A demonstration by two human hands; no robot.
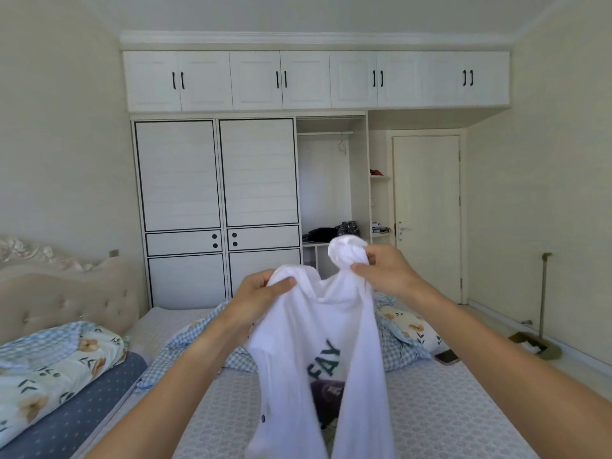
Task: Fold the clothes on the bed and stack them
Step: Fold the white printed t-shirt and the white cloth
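Hands hold a white shirt (pixel 318 326) up over the bed (pixel 447 409), blocking much of the mattress behind it. The left hand (pixel 258 293) pinches the cloth near one shoulder, thumb across the fabric and fingers curled behind it. The right hand (pixel 384 270) grips a bunched knot of the same shirt a little higher, its fingers closed round the wad. Dark letters show on the shirt's hanging front, and the garment drops out of the bottom of the view.

Behind the shirt, partly hidden by it, a dark garment (pixel 326 397) lies on the mattress. Farther back a crumpled blue checked quilt (pixel 397 339) with a floral side is heaped across the bed. On the left lies a floral pillow (pixel 49 366) on a blue dotted one (pixel 86 409), against a padded, tufted headboard (pixel 66 293). A dark flat object, perhaps a phone (pixel 447 356), sits at the bed's right edge.

Beyond the bed stands a white wardrobe (pixel 215 180) with black-trimmed sliding doors, cupboards (pixel 314 79) above it and an open bay with a bare hanger and some dark clothes on a shelf. A closed door (pixel 427 213) is to its right. A broom and dustpan (pixel 539 329) lean by the right wall.
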